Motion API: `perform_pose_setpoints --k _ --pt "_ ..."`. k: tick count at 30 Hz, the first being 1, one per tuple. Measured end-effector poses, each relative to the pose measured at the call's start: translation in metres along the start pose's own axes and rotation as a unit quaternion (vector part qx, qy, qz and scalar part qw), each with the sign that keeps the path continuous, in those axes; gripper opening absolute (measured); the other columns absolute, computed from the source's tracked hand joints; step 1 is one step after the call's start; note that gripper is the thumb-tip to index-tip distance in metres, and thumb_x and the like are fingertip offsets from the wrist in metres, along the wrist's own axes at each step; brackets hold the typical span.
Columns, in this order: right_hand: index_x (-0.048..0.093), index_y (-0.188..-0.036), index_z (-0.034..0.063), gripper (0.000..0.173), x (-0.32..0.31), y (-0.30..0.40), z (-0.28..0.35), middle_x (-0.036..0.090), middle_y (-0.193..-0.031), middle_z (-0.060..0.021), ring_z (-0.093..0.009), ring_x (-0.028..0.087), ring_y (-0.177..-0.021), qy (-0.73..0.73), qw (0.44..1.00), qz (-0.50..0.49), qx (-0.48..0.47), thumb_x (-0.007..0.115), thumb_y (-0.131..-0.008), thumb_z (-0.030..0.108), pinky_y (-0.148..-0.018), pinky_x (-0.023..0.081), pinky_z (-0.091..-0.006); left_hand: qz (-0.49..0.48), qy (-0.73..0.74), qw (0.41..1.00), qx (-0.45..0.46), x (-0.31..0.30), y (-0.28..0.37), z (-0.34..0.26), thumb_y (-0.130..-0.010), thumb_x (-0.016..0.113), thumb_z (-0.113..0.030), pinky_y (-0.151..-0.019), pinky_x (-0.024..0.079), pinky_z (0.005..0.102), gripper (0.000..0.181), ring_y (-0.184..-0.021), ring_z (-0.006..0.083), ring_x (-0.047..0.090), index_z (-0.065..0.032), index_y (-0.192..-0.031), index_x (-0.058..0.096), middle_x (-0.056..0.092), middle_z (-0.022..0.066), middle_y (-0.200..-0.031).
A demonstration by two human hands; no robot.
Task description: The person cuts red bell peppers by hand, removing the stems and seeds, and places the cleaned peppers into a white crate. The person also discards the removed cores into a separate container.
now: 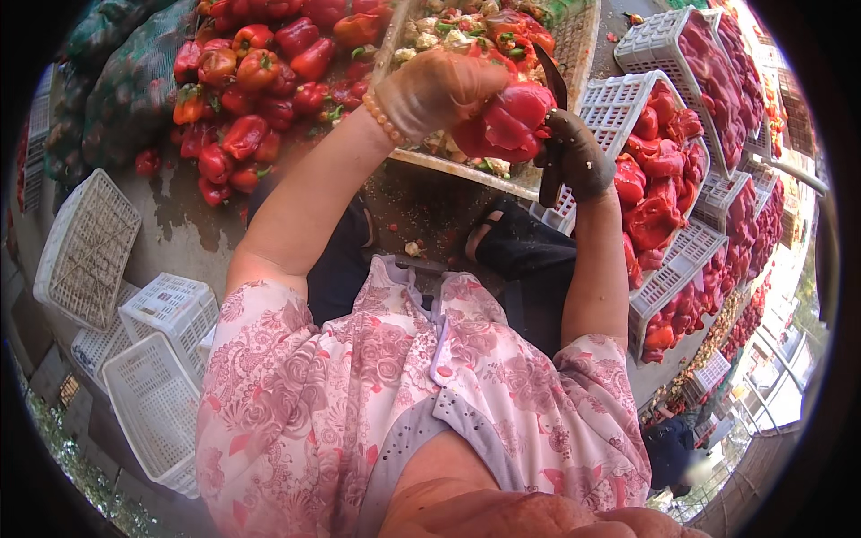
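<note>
My left hand (440, 94), in a wet, stained thin glove, grips a red bell pepper (511, 124) above a shallow plastic tray (464, 177). The pepper's skin is torn or cut in places. In my right hand (582, 156), which wears a dark glove, is a knife (551, 75). Its dark curved blade points up past the pepper's right side, and its lower end shows under the hand. My right fingers are close against the pepper; whether the blade touches it I cannot tell. Pale pepper cores (427, 33) with green stems and red pieces lie in the tray.
Whole red peppers (249, 134) are heaped at the left beside a filled green mesh sack (138, 94). White crates (592, 111) of opened red peppers (656, 175) stand at the right. Stacked crates (151, 403) sit at lower left. Another person (669, 450) is behind, at lower right.
</note>
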State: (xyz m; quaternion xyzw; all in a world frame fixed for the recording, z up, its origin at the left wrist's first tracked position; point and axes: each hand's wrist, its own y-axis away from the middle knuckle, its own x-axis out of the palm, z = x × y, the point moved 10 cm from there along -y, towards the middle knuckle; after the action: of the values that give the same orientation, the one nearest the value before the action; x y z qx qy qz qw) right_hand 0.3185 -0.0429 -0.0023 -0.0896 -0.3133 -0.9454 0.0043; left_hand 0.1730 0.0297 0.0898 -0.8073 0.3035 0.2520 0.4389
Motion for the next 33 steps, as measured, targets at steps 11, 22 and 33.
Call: perform_pose_setpoints --k 11,22,33 --pt "0.059 -0.099 0.008 0.026 -0.03 -0.015 -0.003 0.057 -0.072 -0.0044 -0.016 0.055 -0.061 -0.126 0.98 -0.139 -0.07 0.059 -0.087 0.031 -0.059 0.047 -0.0272 -0.104 -0.125 0.977 -0.138 -0.032 -0.003 0.038 -0.078 0.068 -0.048 -0.092 0.046 0.0365 0.063 -0.106 0.0276 0.058 -0.0025 -0.12 0.055 0.06 0.0152 -0.113" --pt "0.059 -0.087 0.0107 0.032 0.005 -0.016 -0.006 0.055 -0.069 -0.0024 -0.015 0.052 -0.054 -0.133 0.975 -0.171 -0.058 0.045 -0.093 0.039 -0.048 0.041 -0.0281 -0.026 0.006 0.991 -0.133 0.041 -0.013 0.009 -0.072 0.073 -0.026 -0.091 0.046 0.042 0.055 -0.091 0.0366 0.062 -0.0002 -0.117 0.056 0.066 0.0178 -0.093" --pt "0.06 -0.109 0.0094 0.035 0.001 -0.023 -0.009 0.063 -0.095 -0.0024 -0.012 0.059 -0.072 -0.153 0.979 -0.108 -0.085 0.042 -0.096 0.036 -0.06 0.048 -0.0256 0.19 0.175 0.922 -0.289 0.1 0.006 0.027 -0.091 0.054 -0.02 -0.085 0.052 0.0279 0.034 -0.101 0.0175 0.063 -0.0009 -0.119 0.057 0.064 0.0121 -0.112"
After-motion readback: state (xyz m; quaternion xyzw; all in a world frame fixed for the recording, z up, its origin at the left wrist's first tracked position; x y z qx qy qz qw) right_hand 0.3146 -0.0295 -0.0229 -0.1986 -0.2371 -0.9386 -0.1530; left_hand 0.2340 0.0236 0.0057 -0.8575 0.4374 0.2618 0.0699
